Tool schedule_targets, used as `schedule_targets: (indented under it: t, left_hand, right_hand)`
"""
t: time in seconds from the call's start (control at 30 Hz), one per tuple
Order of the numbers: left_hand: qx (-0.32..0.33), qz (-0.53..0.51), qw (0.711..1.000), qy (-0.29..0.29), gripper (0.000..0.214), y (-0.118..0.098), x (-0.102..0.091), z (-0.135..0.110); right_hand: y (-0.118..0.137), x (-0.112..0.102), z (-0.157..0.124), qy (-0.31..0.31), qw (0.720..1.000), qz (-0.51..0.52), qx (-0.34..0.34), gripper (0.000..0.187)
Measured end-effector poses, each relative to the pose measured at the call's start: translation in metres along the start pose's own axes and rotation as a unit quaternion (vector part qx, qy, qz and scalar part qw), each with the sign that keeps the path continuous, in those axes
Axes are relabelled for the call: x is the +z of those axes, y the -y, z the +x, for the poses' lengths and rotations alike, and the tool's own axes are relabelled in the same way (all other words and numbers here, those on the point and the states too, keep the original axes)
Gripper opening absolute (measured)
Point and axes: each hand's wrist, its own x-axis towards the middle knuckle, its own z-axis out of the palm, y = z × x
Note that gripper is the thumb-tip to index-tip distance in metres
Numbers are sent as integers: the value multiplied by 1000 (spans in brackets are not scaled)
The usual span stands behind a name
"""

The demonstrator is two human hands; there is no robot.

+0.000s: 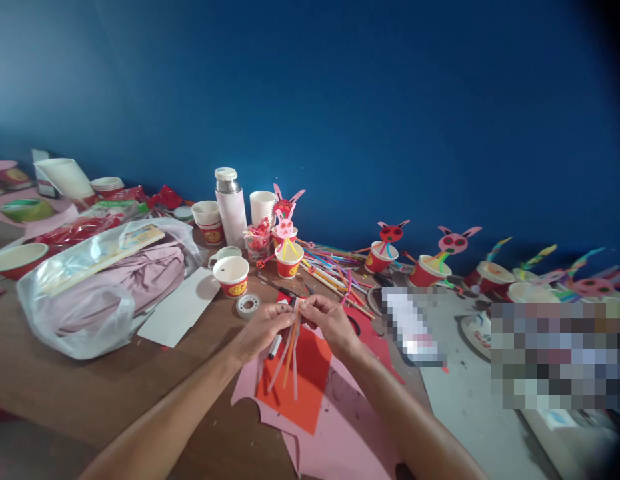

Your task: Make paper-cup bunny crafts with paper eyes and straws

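Note:
Between my two hands is a small bunch of pipe cleaners point(289, 357), pale pink and orange, gripped near the top with their loose ends hanging down. My left hand point(267, 325) pinches them from the left, and my right hand point(327, 321) pinches the same bunch from the right. Below the hanging ends lies an orange-red paper sheet point(310, 390) on top of cut pink paper point(353, 427). A marker point(275, 347) rests just under my left hand. Nearby on the left are a roll of tape point(248, 305) and a paper cup point(231, 275).
Behind my hands lie loose coloured pipe cleaners point(330, 263). Cups with rabbit-like paper heads, one red point(391, 233) and one pink point(453, 243), stand along the wall. A thermos point(231, 213) is at the back; a plastic bag point(85, 333) and white card point(177, 307) lie left.

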Motion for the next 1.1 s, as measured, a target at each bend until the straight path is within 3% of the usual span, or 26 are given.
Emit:
schedule_targets:
  t: [0.33, 1.1]
  left_hand:
    - [-40, -21, 998, 46, 35, 3, -7, 3]
    - [-26, 25, 999, -1, 34, 14, -10, 10]
  right_hand:
    - [0, 3, -2, 3, 999, 36, 31, 31]
    - [-23, 0, 5, 3, 998, 51, 43, 39]
